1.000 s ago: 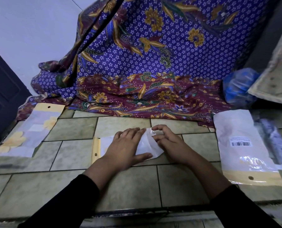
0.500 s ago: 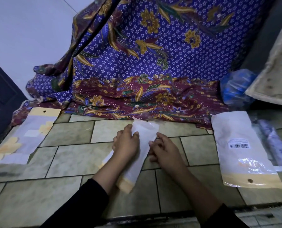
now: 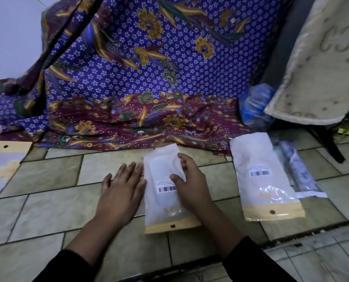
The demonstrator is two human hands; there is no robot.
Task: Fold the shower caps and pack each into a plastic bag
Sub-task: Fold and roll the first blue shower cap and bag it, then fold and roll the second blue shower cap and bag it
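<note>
A white plastic bag (image 3: 165,202) with a barcode label and a yellow strip at its near end lies flat on the tiled floor, lengthwise away from me. A folded shower cap shows faintly through its upper half. My right hand (image 3: 190,180) rests on the bag's right side, thumb and fingers spread over it. My left hand (image 3: 122,186) lies flat with straight fingers on the tiles, touching the bag's left edge.
A second packed bag (image 3: 263,180) lies to the right, with a clear sleeve (image 3: 297,169) beside it. More bags (image 3: 5,159) lie at far left. A patterned purple cloth (image 3: 141,78) hangs behind, a blue plastic bundle (image 3: 253,106) at its right.
The bag went from crosswise on the floor, to lifted and turned in both hands, to lying flat lengthwise with the barcode up. My left hand let go and now lies beside it.
</note>
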